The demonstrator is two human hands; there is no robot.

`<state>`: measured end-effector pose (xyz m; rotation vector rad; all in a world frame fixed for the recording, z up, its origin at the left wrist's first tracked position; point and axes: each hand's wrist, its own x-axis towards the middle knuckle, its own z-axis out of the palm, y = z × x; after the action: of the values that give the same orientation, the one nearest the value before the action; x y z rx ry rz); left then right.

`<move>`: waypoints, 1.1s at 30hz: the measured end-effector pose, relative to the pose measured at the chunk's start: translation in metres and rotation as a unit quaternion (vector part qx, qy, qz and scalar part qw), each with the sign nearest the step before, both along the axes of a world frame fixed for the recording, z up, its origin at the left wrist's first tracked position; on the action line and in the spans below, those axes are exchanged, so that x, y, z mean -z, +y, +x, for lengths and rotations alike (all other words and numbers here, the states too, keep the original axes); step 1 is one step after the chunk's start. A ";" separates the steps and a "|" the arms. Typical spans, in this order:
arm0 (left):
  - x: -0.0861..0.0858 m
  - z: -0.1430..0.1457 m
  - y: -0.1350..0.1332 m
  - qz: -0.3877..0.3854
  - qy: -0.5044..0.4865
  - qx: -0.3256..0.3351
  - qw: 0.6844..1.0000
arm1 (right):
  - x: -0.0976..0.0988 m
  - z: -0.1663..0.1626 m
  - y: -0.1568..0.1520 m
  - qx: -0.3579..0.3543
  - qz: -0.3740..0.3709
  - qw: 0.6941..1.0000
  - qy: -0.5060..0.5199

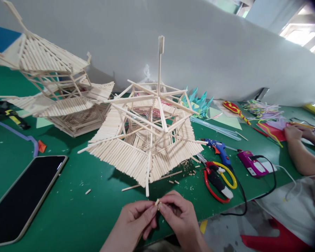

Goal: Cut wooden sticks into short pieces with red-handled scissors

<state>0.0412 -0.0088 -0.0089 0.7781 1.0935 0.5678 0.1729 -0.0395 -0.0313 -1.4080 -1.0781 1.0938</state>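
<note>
The left hand (136,218) and right hand (179,211) met at the near side of the green table (76,210). Thumb and forefinger of each were drawn nearly together, pinching a short stick piece (156,202) between them. This piece was just nearer than the wooden frame model (120,154), which stood upright at centre with open beams on its upper tier. A second stick model (63,107) stood far left; a phone (28,196) lay near left. Pliers (211,164) and a blue glue gun (218,146) lay on the right.
</note>
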 end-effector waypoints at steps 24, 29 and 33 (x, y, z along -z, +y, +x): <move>0.001 0.000 -0.001 0.003 -0.018 0.016 1.000 | -0.004 -0.002 0.000 0.032 0.032 0.999 -0.013; -0.004 0.001 -0.001 -0.009 -0.006 0.001 1.000 | -0.006 -0.002 0.000 0.024 0.034 0.999 -0.021; -0.006 -0.001 0.001 0.043 0.011 0.025 0.999 | -0.010 -0.004 0.003 0.021 0.047 0.998 -0.028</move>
<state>0.0403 -0.0074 -0.0033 0.8863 1.0718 0.5691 0.1685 -0.0368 -0.0214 -1.3873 -1.1196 0.9665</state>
